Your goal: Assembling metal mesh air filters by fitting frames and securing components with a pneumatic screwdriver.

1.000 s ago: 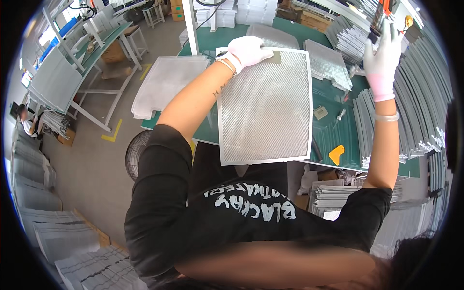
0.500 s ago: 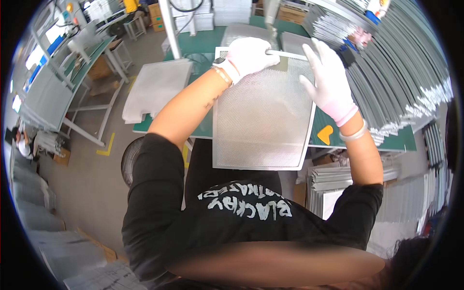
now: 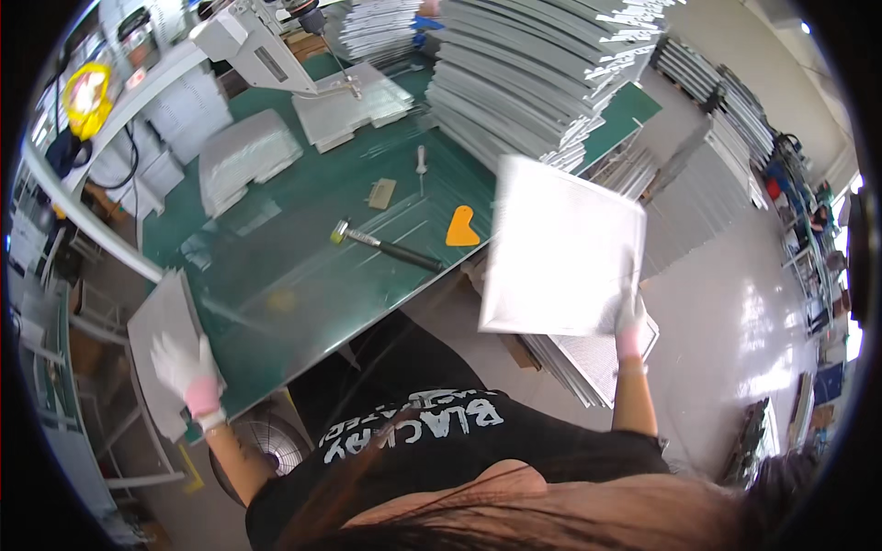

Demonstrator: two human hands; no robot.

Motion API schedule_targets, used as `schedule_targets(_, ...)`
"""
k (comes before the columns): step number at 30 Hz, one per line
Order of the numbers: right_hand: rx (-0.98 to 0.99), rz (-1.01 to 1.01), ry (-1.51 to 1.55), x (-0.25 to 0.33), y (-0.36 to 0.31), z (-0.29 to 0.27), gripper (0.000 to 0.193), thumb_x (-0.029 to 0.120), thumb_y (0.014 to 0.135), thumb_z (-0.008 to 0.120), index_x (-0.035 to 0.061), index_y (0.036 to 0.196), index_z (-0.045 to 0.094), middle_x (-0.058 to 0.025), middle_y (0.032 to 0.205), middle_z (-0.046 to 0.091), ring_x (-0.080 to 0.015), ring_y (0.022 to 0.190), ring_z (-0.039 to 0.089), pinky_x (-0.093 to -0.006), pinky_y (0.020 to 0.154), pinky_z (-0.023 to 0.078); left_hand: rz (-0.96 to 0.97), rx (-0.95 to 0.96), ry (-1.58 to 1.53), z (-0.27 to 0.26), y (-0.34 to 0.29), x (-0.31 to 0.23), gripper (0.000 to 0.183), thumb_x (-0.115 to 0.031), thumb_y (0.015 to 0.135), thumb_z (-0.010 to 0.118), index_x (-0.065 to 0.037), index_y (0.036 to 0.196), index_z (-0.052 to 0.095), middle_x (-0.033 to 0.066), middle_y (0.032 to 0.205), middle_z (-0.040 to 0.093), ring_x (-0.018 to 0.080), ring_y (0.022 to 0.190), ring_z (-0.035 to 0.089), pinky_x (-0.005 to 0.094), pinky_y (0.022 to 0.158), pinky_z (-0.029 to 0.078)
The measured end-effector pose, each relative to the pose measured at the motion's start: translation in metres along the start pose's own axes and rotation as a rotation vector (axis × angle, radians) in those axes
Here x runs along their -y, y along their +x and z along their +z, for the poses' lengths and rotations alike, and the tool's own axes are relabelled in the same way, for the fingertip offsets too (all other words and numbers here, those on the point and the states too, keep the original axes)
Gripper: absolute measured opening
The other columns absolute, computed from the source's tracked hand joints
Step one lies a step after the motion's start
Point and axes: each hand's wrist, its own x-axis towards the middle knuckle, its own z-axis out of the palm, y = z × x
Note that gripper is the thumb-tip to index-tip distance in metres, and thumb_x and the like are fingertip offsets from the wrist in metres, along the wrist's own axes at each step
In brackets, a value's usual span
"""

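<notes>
Off to the right, my gloved right hand (image 3: 631,329) grips the lower right edge of a white-framed mesh panel (image 3: 562,253), which is raised in the air and slightly blurred. My gloved left hand (image 3: 186,369) is at the table's left end, its fingers spread over a stack of pale mesh sheets (image 3: 165,321); whether it presses on them I cannot tell. Between the hands, the green table (image 3: 285,312) carries a hammer (image 3: 390,250), an orange scraper (image 3: 462,228), a screwdriver (image 3: 422,161) and a small tan block (image 3: 381,193).
A tall stack of grey frame strips (image 3: 524,83) stands at the table's right. Two piles of mesh sheets (image 3: 248,156) lie farther back, near a bench machine (image 3: 266,55). Below the held panel are more stacked panels (image 3: 588,363). A floor fan (image 3: 271,445) sits beneath the table's left end.
My body has turned right. My right hand has carried the panel off the table to the right. My left hand has let go of the panel and moved to the sheet stack at left.
</notes>
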Motion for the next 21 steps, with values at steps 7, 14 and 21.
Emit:
schedule_targets(7,-0.280,0.382,-0.327,-0.186,-0.046,-0.102,0.039,0.028,0.099,0.045,-0.0039,0.117,0.060,-0.0237,0.106,0.067,-0.0370,0.099,0.065,-0.0429,0.087,0.050,-0.418,0.722,0.091,0.021,-0.042,0.027,0.096,-0.074,0.084,0.047,-0.003,0.148,0.033,0.0247,0.153,0.029,0.0461,0.135,0.036,0.0591,0.106,0.034)
schedule_targets(14,-0.211,0.536,-0.657,-0.141,-0.052,-0.086,0.034,0.024,0.095,0.045,0.0028,0.118,0.059,-0.0231,0.107,0.065,-0.0395,0.106,0.062,-0.0461,0.092,0.048,-0.307,0.791,-0.086,0.032,-0.043,0.058,0.098,-0.064,0.080,0.061,0.002,0.147,0.033,0.0344,0.149,0.026,0.0492,0.129,0.043,0.0494,0.107,0.038)
schedule_targets(21,-0.231,0.132,-0.715,-0.086,-0.036,0.006,0.040,0.014,0.085,0.059,0.0071,0.124,0.057,-0.0183,0.127,0.054,-0.0382,0.119,0.052,-0.0470,0.100,0.042,-0.528,0.793,-0.623,-0.024,-0.007,0.121,0.069,-0.043,0.090,0.060,0.005,0.138,0.047,0.0259,0.130,0.057,0.0377,0.117,0.057,0.0427,0.101,0.044)
